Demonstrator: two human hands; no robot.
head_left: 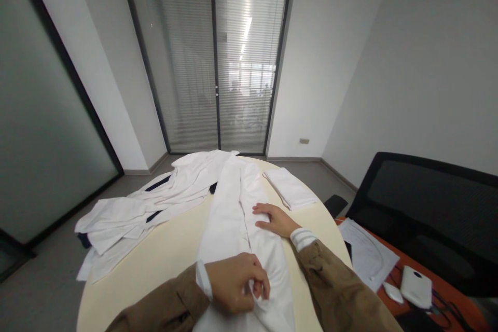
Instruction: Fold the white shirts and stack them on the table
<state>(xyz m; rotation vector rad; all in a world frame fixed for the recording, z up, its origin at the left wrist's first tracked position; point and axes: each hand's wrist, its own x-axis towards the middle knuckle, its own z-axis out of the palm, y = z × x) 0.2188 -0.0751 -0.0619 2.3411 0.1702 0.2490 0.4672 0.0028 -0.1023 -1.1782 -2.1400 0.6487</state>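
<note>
Garment in hand: a long white garment [233, 218] lies stretched lengthwise down the middle of the frame, from the far table edge to the bottom edge, folded into a narrow strip.
Left hand: the left hand [236, 282], low centre, is curled into a fist, pinching a bunch of the white garment's near end between fingers and thumb.
Right hand: the right hand [274, 219], centre and slightly right, lies flat and open, palm down, fingers spread, pressing on the garment's right half.
Sleeves: both forearms wear brown sleeves [342, 290] with white striped cuffs showing at the wrists.
Table: a round cream table [163, 259] carries everything and fills the lower middle of the frame.
Folded stack: a neat folded white cloth [290, 187] sits right of the garment's far end, just beside it.
Loose pile: rumpled white garments with dark trim [132, 212] spread over the left of the table, some hanging past its edge.
Right side: a black mesh chair [428, 207]; below it an orange surface [447, 285] with white papers [365, 251], a white device [416, 285] and a smaller white object [392, 293].
Background: a glass door with blinds [213, 62] at upper centre.
</note>
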